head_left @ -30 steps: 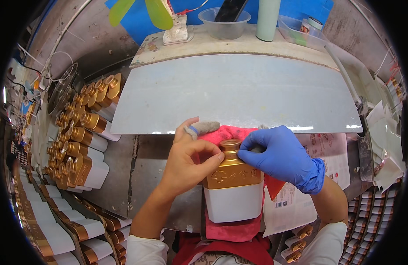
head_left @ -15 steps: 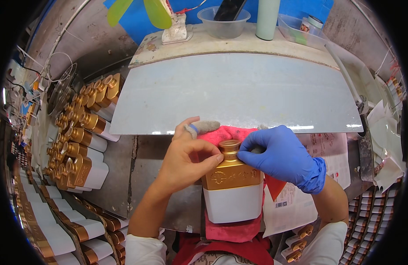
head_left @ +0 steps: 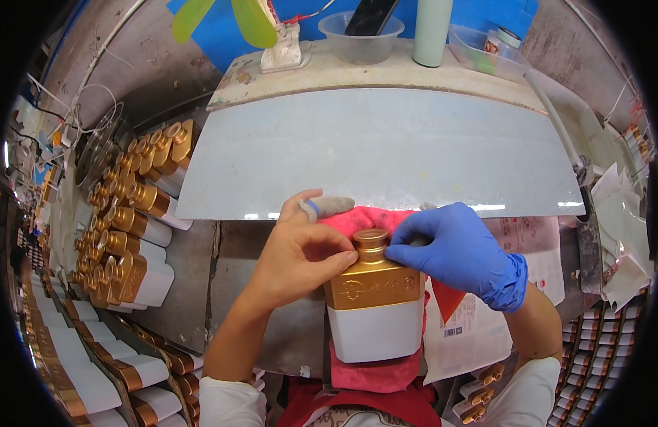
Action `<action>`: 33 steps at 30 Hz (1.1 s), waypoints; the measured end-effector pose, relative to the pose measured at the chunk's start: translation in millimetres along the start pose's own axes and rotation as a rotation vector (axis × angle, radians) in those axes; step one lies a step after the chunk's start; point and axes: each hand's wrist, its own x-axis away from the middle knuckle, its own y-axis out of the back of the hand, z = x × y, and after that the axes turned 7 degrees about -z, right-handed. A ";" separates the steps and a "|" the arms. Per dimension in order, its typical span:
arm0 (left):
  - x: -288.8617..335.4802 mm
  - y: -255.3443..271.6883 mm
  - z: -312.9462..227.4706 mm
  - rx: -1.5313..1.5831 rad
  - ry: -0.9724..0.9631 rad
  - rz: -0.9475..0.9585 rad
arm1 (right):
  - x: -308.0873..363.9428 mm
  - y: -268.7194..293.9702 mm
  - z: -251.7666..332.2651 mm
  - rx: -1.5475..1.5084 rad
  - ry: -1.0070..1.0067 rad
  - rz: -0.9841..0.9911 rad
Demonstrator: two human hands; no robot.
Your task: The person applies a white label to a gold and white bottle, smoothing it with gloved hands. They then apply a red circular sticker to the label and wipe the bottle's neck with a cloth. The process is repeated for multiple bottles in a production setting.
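A flat bottle (head_left: 375, 313) with a gold shoulder, gold neck and white lower body lies on a pink-red cloth (head_left: 375, 370) in front of me, neck pointing away. My left hand (head_left: 300, 256), bare with a wrapped fingertip, presses against the left side of its neck and shoulder. My right hand (head_left: 461, 249), in a blue glove, pinches the neck from the right. Both hands are closed on the bottle's top.
A pale grey board (head_left: 379, 153) lies just beyond the hands. Several gold-and-white bottles (head_left: 133, 228) are stacked at the left and along the lower left. A printed sheet (head_left: 471, 320) lies under my right forearm. A fan, plastic tub and green cylinder stand at the back.
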 end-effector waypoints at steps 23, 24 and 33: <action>-33.7 4.4 20.0 0.112 -0.170 0.262 | -33.8 12.2 -18.3 0.435 0.257 -0.078; -36.7 5.7 21.5 0.115 -0.182 0.293 | -33.4 12.1 -20.2 0.425 0.258 -0.083; -46.9 18.9 27.7 0.187 -0.189 0.428 | 9.0 14.2 -16.2 -0.116 0.159 -0.364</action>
